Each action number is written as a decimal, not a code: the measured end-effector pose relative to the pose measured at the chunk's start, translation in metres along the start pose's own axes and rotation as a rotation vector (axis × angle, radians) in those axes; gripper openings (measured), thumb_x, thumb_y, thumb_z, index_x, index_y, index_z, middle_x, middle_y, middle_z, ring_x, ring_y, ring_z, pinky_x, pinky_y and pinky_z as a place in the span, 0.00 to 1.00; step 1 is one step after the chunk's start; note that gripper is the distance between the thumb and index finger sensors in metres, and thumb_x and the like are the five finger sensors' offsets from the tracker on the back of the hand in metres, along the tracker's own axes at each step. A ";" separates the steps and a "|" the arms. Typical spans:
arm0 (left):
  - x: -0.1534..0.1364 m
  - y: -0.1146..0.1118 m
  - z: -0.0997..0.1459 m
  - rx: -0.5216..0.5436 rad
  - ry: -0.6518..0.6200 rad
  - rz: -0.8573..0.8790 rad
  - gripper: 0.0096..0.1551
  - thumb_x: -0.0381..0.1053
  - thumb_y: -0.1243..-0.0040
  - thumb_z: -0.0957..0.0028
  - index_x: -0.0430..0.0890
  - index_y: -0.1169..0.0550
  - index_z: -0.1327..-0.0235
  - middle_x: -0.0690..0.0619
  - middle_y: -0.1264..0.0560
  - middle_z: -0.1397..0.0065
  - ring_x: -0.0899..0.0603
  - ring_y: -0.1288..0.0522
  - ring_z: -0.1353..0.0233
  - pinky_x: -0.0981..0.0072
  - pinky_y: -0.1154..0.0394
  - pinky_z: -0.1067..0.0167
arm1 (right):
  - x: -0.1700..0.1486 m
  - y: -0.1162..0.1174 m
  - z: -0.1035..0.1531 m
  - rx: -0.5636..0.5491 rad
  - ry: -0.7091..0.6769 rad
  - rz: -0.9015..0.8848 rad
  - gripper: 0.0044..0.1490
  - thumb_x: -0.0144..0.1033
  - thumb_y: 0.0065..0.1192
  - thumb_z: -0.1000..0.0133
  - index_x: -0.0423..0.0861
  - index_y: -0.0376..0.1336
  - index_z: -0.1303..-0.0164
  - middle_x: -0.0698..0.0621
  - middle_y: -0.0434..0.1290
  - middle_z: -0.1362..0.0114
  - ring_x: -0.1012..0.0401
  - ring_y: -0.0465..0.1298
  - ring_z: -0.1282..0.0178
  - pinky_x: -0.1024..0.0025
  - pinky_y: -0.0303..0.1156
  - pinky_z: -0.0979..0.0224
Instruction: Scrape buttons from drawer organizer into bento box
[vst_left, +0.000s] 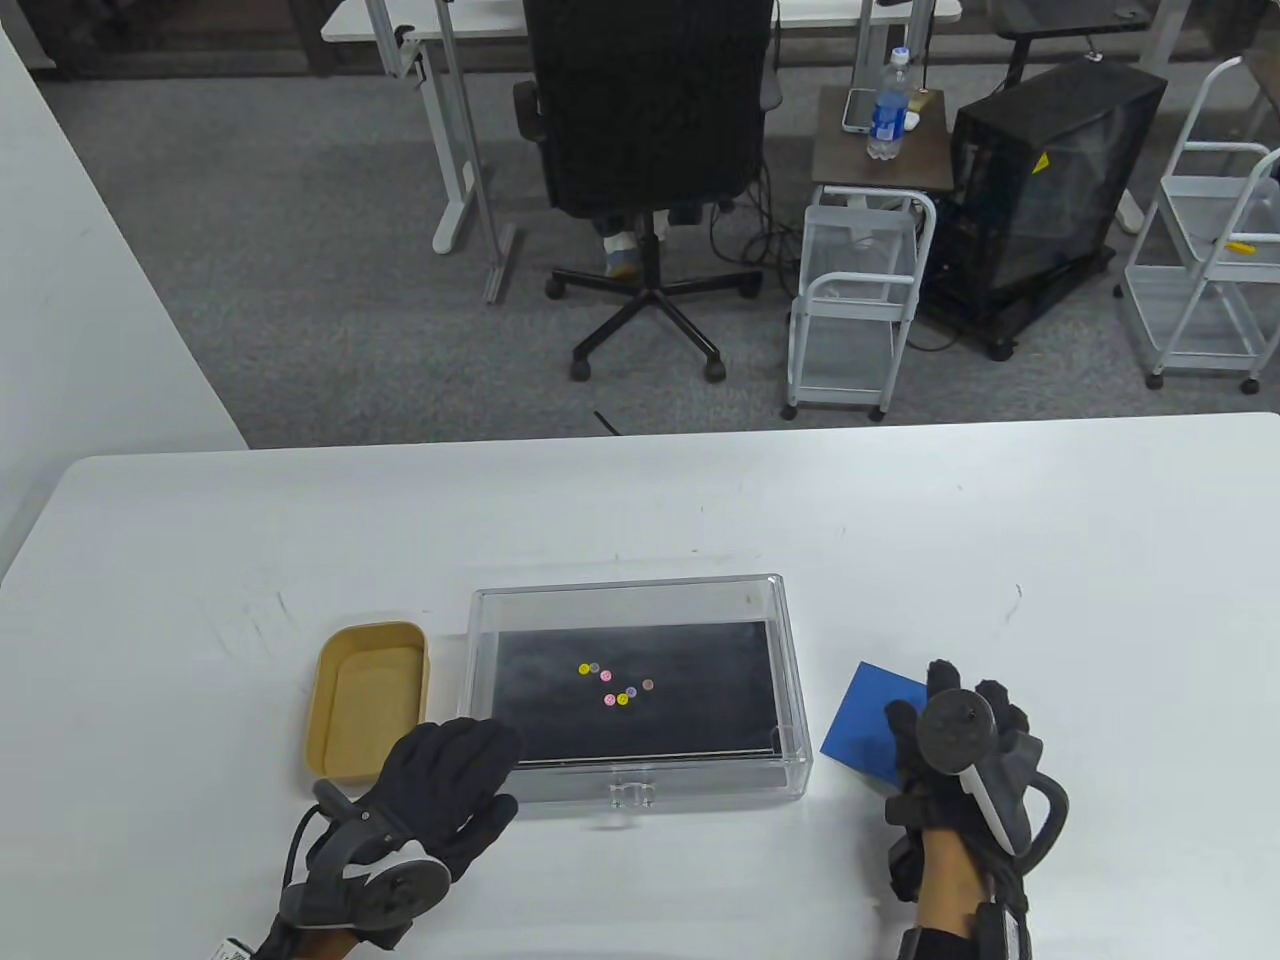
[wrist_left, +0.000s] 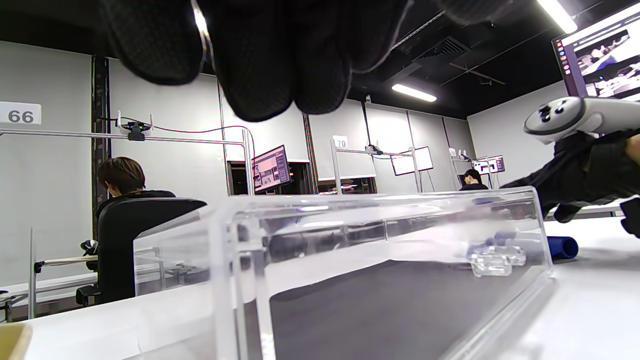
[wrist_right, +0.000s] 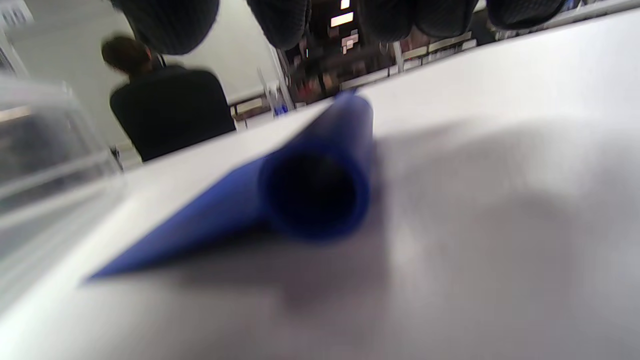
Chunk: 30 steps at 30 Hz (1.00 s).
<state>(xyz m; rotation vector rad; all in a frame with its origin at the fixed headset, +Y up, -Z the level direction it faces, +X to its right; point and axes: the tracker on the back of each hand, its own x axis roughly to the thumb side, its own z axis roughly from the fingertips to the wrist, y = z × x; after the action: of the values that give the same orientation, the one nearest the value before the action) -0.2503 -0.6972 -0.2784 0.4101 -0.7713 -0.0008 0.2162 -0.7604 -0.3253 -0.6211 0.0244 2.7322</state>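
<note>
Buttons (vst_left: 612, 686): loose cluster mid-floor of clear drawer organizer (vst_left: 640, 785), frame centre. Bento box (vst_left: 367, 700): left of it, empty. Blue scraper (vst_left: 870, 720): lower right, under right hand (vst_left: 960, 745), fingers spread, not yet gripping. Left hand (vst_left: 440, 790): open at organizer's near-left corner. Advice: grasp rolled handle firmly; steady organizer.

Prob. office/lab: numbered workstations (wrist_left: 340, 141), monitors (wrist_left: 270, 168), swivel chair (vst_left: 645, 150), PC tower (vst_left: 1040, 185).
</note>
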 end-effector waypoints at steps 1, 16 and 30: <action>0.000 0.000 0.001 -0.001 0.001 -0.002 0.35 0.64 0.59 0.38 0.50 0.36 0.20 0.47 0.28 0.23 0.38 0.23 0.27 0.37 0.28 0.32 | 0.002 0.005 -0.001 0.047 0.009 0.016 0.42 0.57 0.52 0.39 0.52 0.48 0.17 0.24 0.45 0.16 0.28 0.48 0.20 0.25 0.52 0.25; 0.001 -0.001 0.000 -0.007 -0.002 0.003 0.36 0.64 0.59 0.38 0.50 0.37 0.19 0.47 0.28 0.23 0.38 0.22 0.27 0.37 0.28 0.32 | -0.002 0.022 -0.006 0.121 0.109 0.084 0.46 0.53 0.60 0.41 0.48 0.47 0.19 0.28 0.49 0.16 0.29 0.49 0.19 0.24 0.52 0.26; 0.002 -0.003 -0.001 -0.020 -0.009 0.009 0.37 0.64 0.59 0.38 0.50 0.39 0.18 0.47 0.28 0.22 0.38 0.23 0.27 0.37 0.28 0.32 | -0.003 -0.004 -0.002 -0.163 0.118 -0.125 0.48 0.34 0.73 0.47 0.45 0.48 0.21 0.25 0.49 0.18 0.45 0.76 0.31 0.33 0.63 0.27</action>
<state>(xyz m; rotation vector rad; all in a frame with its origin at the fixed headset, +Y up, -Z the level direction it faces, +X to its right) -0.2479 -0.7001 -0.2787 0.3876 -0.7817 -0.0020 0.2210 -0.7582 -0.3258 -0.7998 -0.2036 2.5916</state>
